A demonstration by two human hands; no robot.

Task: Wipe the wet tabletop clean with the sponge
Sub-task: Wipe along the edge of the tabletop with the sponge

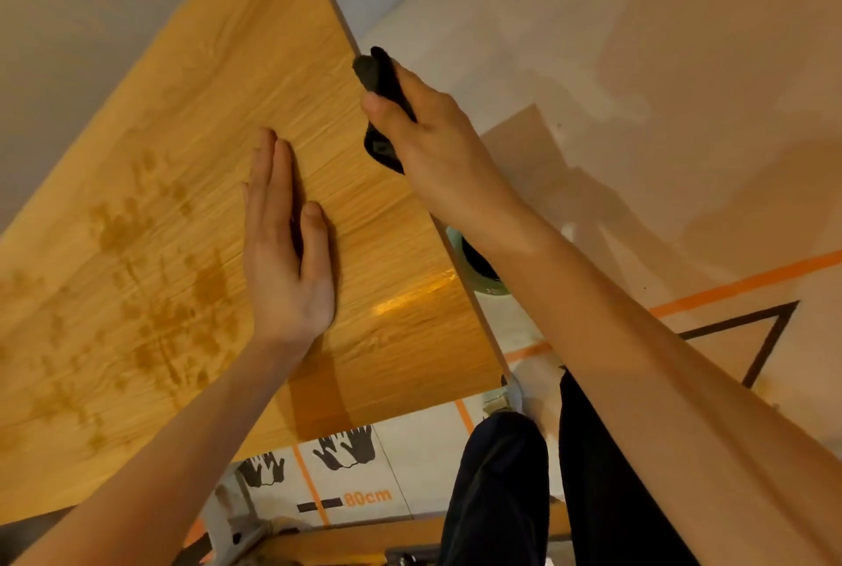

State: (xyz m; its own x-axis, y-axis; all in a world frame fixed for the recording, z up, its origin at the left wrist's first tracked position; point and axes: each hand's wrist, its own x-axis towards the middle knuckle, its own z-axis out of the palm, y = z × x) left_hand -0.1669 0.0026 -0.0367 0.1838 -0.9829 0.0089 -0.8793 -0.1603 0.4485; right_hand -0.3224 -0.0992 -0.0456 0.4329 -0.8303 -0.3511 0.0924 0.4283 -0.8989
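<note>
The wooden tabletop (182, 155) fills the left and middle of the head view, with dark wet blotches (150, 292) on its left half. My left hand (284, 246) lies flat on the wood, fingers together, holding nothing. My right hand (428, 146) is at the table's right edge, closed around a dark sponge (380, 75) whose end sticks out above my fingers. A lower dark part of the sponge shows under my thumb, touching the table edge.
Beyond the table's right edge lies pale floor with orange tape lines (729, 283) and a black tape outline (765, 337). A round dark container (478, 265) sits on the floor under my right forearm. My legs in dark trousers (501, 483) are at the bottom.
</note>
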